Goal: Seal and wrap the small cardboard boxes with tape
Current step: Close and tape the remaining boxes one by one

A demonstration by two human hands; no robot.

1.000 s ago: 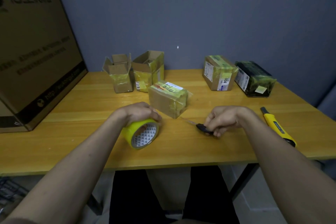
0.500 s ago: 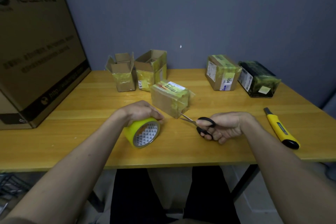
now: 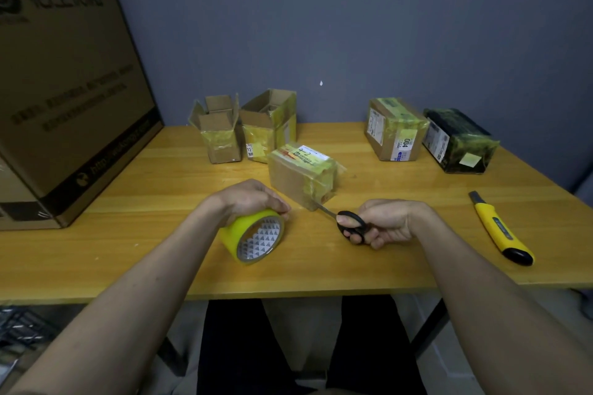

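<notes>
Fingers [image 3: 354,236] of our right hand [image 3: 390,223] grip scissors [image 3: 348,223]; left hand [image 3: 253,199] clasps roll [image 3: 253,239]. We keep tape taut, snip flush beside box [image 3: 300,178].

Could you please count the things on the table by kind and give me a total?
Small boxes: 5
Large box: 1
Tape roll: 1
Scissors: 1
Utility knife: 1
Total: 9

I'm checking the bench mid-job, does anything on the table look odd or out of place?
Two small boxes at the back stand with flaps open, unsealed. The yellow utility knife lies loose near the table's right edge. Nothing looks spilled.
</notes>
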